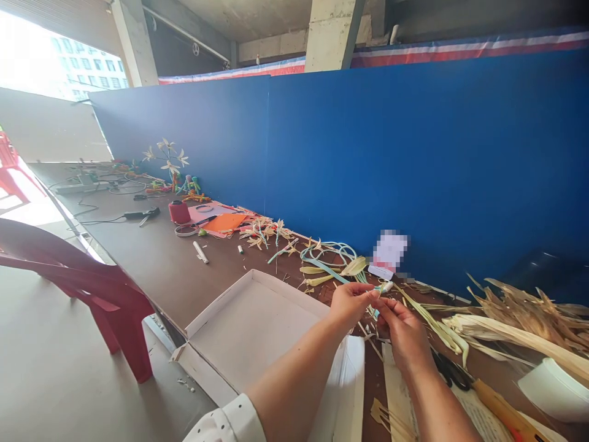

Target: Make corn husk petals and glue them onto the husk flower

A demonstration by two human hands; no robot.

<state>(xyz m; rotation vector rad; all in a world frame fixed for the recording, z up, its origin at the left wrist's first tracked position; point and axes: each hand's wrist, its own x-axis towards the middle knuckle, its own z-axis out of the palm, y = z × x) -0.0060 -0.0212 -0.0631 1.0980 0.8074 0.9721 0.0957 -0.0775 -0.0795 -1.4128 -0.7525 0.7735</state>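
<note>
Both my hands meet over the brown table [156, 258], near its right part. My left hand [350, 302] pinches a thin green-and-pale leaf strip [383, 286] at its tip. My right hand [401, 331] is closed just below and to the right, its fingers pinching the same strip. More pale yellow and green strips [327, 267] lie on the table just beyond my hands. A shallow white cardboard tray [248, 325] lies open under my left forearm.
Dried corn husks [515, 319] pile at the right, with scissors [453, 371] and a white bowl [554, 380] near them. Husk flowers [264, 232], orange paper [225, 222], a red spool [178, 212] and tape lie further left. A red plastic chair [83, 282] stands beside the table. A blue partition [414, 153] backs it.
</note>
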